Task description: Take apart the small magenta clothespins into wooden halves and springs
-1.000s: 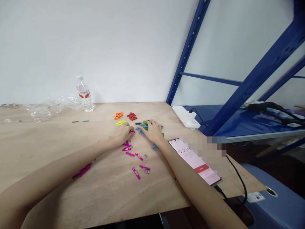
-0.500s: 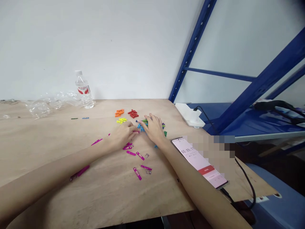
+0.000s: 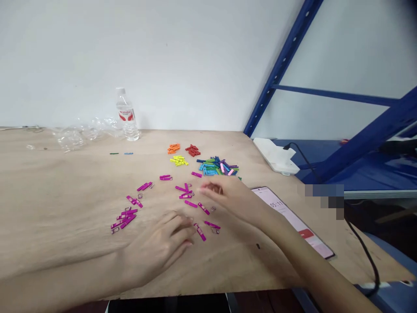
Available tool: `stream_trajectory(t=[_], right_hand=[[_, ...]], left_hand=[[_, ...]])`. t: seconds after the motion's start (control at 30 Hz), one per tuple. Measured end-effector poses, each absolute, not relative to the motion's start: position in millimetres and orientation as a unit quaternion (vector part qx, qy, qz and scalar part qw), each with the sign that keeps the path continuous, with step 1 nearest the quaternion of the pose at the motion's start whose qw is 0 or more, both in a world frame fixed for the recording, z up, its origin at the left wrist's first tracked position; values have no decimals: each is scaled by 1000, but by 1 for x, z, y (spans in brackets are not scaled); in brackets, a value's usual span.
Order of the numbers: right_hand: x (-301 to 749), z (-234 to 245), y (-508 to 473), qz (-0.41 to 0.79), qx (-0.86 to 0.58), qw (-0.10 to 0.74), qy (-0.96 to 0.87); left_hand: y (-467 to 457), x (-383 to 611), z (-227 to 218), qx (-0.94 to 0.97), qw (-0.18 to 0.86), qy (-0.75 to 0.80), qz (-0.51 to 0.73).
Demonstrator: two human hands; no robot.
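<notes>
My left hand (image 3: 166,241) is low over the front of the table, fingers loosely bent and apart. Its fingertips are beside a magenta clothespin (image 3: 200,231), and I see nothing between them. My right hand (image 3: 230,193) hovers just right of a small magenta clothespin cluster (image 3: 185,191). Its thumb and fingers are pinched together; whether something small is in them cannot be made out. Beyond it lies a mixed pile of blue, green and purple clothespins (image 3: 215,166), partly covered by the hand. More magenta clothespins (image 3: 125,217) lie scattered at left.
Small piles of orange clothespins (image 3: 173,148), red clothespins (image 3: 193,151) and yellow clothespins (image 3: 179,161) sit farther back. A water bottle (image 3: 127,117) and crumpled clear plastic (image 3: 81,132) stand by the wall. A phone (image 3: 293,221) lies under my right forearm; a white plastic case (image 3: 276,156) is behind it.
My left hand has drawn back toward the front edge, leaving a magenta clothespin beside the mixed pile. My right hand has come back off that pile and closed into a pinch. The view has shifted left.
</notes>
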State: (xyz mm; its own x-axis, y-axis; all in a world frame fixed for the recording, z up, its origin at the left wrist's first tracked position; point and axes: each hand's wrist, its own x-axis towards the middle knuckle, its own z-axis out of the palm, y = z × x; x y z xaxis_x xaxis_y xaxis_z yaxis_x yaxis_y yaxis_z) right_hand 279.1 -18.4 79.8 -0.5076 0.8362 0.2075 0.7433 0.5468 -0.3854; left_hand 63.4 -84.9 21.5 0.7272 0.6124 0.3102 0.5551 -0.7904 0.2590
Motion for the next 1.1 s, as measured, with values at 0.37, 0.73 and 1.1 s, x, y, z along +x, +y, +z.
stream_trajectory(t=[0.37, 0.73, 1.1], right_hand=[[293, 20, -99, 77, -435, 301, -845], [242, 10, -114, 56, -354, 304, -883], [167, 19, -69, -33, -255, 214, -942]], left_hand=[[-102, 44, 18, 927, 45, 309, 208], [-141, -57, 4, 826, 16, 514, 232], [-141, -48, -9, 854, -2, 486, 185]])
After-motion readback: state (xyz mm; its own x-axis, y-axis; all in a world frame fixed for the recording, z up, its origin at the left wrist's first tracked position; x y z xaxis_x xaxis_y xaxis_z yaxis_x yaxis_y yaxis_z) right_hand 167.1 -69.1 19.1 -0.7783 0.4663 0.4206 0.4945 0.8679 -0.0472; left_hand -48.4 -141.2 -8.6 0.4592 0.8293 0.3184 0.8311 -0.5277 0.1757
